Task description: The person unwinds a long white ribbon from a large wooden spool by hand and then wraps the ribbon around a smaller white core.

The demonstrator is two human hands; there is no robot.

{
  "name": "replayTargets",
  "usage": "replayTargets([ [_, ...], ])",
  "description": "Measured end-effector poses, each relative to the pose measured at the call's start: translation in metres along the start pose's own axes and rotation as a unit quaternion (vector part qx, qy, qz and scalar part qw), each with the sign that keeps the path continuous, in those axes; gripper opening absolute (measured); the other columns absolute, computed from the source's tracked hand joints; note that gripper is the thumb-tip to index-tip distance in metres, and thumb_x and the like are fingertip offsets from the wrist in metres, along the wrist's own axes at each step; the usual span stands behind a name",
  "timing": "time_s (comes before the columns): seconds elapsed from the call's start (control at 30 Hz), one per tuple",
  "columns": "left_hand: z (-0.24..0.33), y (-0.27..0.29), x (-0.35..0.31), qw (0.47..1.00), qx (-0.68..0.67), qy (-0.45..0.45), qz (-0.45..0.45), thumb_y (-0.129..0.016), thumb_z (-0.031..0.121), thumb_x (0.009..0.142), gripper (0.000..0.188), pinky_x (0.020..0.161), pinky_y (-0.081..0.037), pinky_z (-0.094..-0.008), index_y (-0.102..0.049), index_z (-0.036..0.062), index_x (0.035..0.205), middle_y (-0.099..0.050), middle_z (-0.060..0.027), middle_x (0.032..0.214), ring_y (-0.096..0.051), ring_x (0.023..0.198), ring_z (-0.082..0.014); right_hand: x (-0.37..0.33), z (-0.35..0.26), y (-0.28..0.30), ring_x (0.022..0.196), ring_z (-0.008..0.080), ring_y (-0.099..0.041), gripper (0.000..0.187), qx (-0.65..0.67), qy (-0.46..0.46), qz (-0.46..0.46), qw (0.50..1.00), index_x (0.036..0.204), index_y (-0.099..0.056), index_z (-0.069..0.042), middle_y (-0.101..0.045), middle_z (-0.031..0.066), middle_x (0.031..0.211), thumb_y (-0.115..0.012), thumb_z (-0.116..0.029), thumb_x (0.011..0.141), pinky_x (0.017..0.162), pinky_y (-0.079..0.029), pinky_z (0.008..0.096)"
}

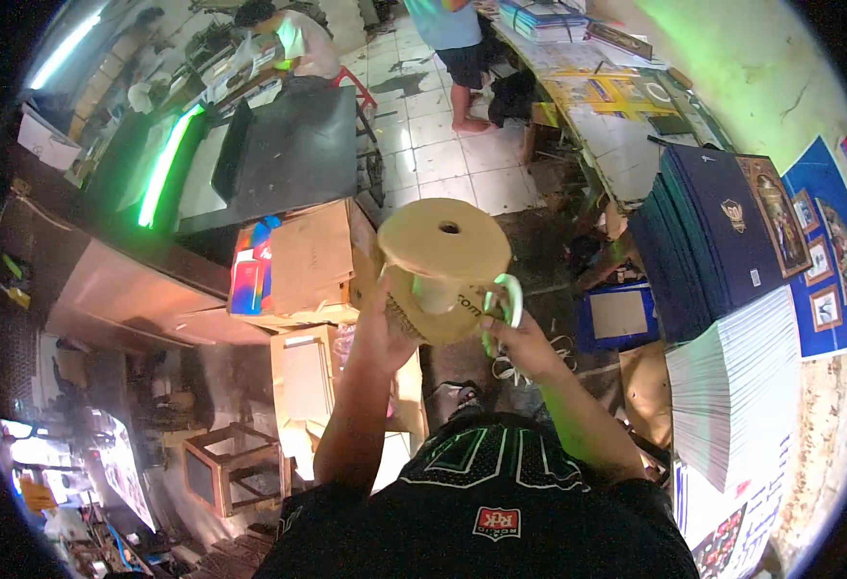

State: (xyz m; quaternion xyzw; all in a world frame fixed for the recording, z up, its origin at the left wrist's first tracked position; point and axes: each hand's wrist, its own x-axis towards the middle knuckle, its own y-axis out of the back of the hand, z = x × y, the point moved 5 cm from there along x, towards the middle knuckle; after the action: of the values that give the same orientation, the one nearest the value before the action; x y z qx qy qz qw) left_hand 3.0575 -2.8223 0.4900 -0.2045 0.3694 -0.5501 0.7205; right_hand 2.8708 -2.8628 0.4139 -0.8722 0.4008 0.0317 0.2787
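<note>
In front of my chest I hold a tan, drum-shaped thing (443,243) with a flat round top and a small dark hole near the middle of it. Dark lettering and a pale, shiny patch show on its lower side. A pale loop (513,301), like a handle and tinted green by the light, stands out at its right. My left hand (391,326) is closed against the left side, its fingers partly hidden behind. Closed at the loop and the lower right side is my right hand (520,340). The exact kind of thing is unclear.
Left of the hands stands an open cardboard box (312,256), beside a dark table (298,145) with a green-lit tube. Stacked dark blue folders (708,227) and white paper (732,386) line the right. A wooden stool (235,470) stands lower left. Two people are farther off.
</note>
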Motion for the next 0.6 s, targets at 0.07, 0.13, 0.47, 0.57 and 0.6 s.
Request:
replayTargets([
  [0.07, 0.005, 0.012, 0.002, 1.0, -0.005, 0.014, 0.018, -0.051, 0.049, 0.094, 0.062, 0.098, -0.045, -0.0492, -0.042, 0.0049, 0.137, -0.052, -0.0142, 0.132, -0.054, 0.118, -0.0299, 0.0, -0.019, -0.003, 0.082, 0.009, -0.052, 0.05, -0.05, 0.082, 0.038, 0.995, 0.134, -0.044, -0.005, -0.056, 0.0025, 0.108, -0.055, -0.004, 0.085, 0.07, -0.045, 0.0235],
  [0.13, 0.006, 0.025, 0.001, 0.999, -0.022, 0.023, -0.007, -0.052, 0.047, 0.093, 0.061, 0.097, -0.046, -0.0493, -0.042, 0.0041, 0.136, -0.052, -0.0152, 0.132, -0.054, 0.118, -0.0308, -0.001, -0.034, -0.006, 0.084, 0.0084, -0.051, 0.053, -0.042, 0.096, 0.05, 0.993, 0.135, -0.043, -0.005, -0.055, 0.0015, 0.113, -0.057, -0.005, 0.084, 0.072, -0.044, 0.024],
  [0.47, -0.002, 0.032, 0.007, 0.998, -0.057, -0.014, 0.019, -0.051, 0.037, 0.093, 0.052, 0.094, -0.049, -0.0462, -0.045, 0.0032, 0.132, -0.056, -0.0148, 0.125, -0.056, 0.114, -0.0297, 0.021, -0.046, 0.014, 0.065, 0.0066, -0.052, 0.029, -0.247, 0.016, 0.063, 0.967, 0.105, -0.065, 0.0, -0.063, -0.0018, 0.079, -0.068, -0.023, 0.088, 0.058, -0.044, 0.026],
  [0.57, 0.004, 0.052, 0.025, 0.994, -0.046, -0.075, 0.059, -0.048, 0.033, 0.095, 0.05, 0.094, -0.048, -0.0466, -0.043, 0.0014, 0.132, -0.054, -0.0149, 0.126, -0.054, 0.116, -0.0304, -0.001, -0.057, 0.005, 0.071, 0.021, -0.063, 0.027, -0.383, 0.034, 0.057, 0.921, 0.099, -0.068, -0.003, -0.067, 0.0099, 0.078, -0.064, -0.028, 0.089, 0.065, -0.049, 0.0346],
  [0.6, 0.005, 0.066, 0.035, 0.987, -0.036, -0.13, 0.089, -0.05, 0.031, 0.095, 0.047, 0.092, -0.049, -0.0458, -0.045, 0.0011, 0.131, -0.056, -0.0141, 0.123, -0.055, 0.114, -0.0294, -0.008, -0.055, -0.003, 0.075, 0.0276, -0.066, 0.028, -0.468, 0.024, 0.027, 0.883, 0.1, -0.068, -0.005, -0.068, 0.0154, 0.08, -0.062, -0.03, 0.089, 0.069, -0.05, 0.0383],
])
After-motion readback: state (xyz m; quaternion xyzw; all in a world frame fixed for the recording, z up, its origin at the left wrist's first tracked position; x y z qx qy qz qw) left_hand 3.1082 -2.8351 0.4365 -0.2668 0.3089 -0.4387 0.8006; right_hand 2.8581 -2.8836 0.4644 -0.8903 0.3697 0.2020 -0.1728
